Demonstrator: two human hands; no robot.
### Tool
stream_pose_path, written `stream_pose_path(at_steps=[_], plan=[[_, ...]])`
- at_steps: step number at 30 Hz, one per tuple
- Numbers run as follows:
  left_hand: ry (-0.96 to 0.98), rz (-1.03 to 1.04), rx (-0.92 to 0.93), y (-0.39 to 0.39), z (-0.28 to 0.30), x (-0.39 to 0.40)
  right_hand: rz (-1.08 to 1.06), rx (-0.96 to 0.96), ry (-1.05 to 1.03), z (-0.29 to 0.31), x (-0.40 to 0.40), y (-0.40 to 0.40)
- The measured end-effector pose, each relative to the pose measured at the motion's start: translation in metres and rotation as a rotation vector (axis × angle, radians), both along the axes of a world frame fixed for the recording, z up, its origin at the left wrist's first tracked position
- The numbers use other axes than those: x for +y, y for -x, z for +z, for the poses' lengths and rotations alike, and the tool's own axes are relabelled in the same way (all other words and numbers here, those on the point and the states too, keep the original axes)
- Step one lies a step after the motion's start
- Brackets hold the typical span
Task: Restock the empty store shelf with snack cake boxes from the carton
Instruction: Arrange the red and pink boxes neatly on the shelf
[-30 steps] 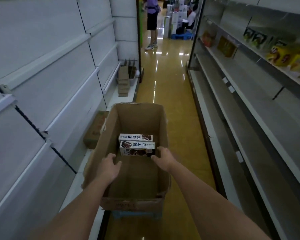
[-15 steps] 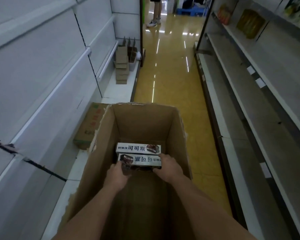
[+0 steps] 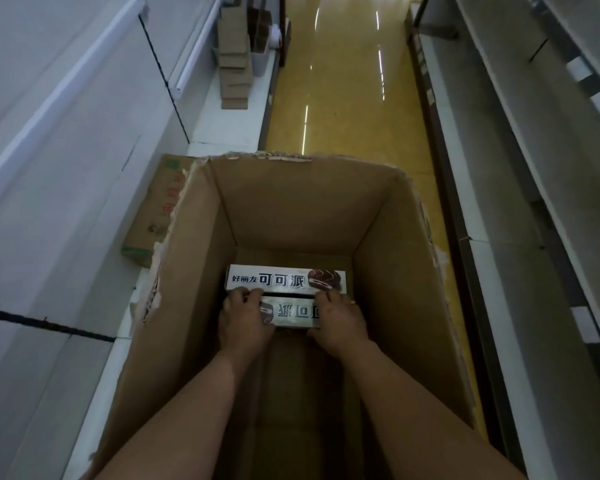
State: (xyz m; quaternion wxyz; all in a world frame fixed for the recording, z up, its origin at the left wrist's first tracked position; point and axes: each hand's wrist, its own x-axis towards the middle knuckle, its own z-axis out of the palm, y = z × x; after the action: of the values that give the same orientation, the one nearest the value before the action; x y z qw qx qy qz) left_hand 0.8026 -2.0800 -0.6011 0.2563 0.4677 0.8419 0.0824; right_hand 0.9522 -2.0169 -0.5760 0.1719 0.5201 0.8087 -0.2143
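Both hands clamp the near snack cake box [image 3: 293,314], my left hand [image 3: 245,318] and right hand [image 3: 340,320] curled over its ends, deep in the carton [image 3: 305,209]; second box [image 3: 286,281] just behind.

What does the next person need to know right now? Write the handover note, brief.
Left hand: grips the left end of the near snack cake box.
Right hand: grips its right end.
Both boxes lie deep in the carton, the far snack cake box just beyond the near one.
Done: two-handed grip taken; nothing lifted out yet.
Left: lift the near box, place it on a shelf, then fetch the far one.
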Motion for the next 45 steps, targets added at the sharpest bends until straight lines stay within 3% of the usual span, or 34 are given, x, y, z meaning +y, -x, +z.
stream_pose_path(at_steps=[4,10,15,20,24,26,30,35,40,45], plan=[[-0.031,-0.058,0.086,0.001,-0.009,0.005,0.064,-0.036,-0.076,-0.014,0.003,0.004],[0.130,-0.263,0.168,-0.003,-0.017,-0.002,0.256,-0.138,-0.143,-0.023,-0.001,0.009],[0.133,-0.208,0.177,-0.004,-0.002,-0.008,0.244,-0.147,-0.061,-0.009,-0.007,0.014],[0.072,-0.156,0.147,-0.010,0.047,-0.025,0.170,-0.092,-0.018,0.037,-0.023,0.006],[-0.048,0.048,0.130,-0.018,0.097,-0.043,0.030,-0.017,0.053,0.086,-0.041,-0.008],[-0.128,0.238,0.016,-0.023,0.121,-0.054,-0.077,0.051,0.113,0.112,-0.051,-0.018],[-0.158,0.600,-0.428,-0.038,0.159,-0.075,-0.317,0.235,0.245,0.160,-0.072,-0.035],[-0.203,0.683,-0.899,-0.067,0.208,-0.102,-0.557,0.613,0.499,0.219,-0.100,-0.055],[-0.263,0.535,-1.027,-0.085,0.255,-0.129,-0.615,0.787,0.656,0.274,-0.126,-0.092],[-0.309,0.483,-1.013,-0.111,0.298,-0.150,-0.671,0.922,0.521,0.300,-0.147,-0.111]])
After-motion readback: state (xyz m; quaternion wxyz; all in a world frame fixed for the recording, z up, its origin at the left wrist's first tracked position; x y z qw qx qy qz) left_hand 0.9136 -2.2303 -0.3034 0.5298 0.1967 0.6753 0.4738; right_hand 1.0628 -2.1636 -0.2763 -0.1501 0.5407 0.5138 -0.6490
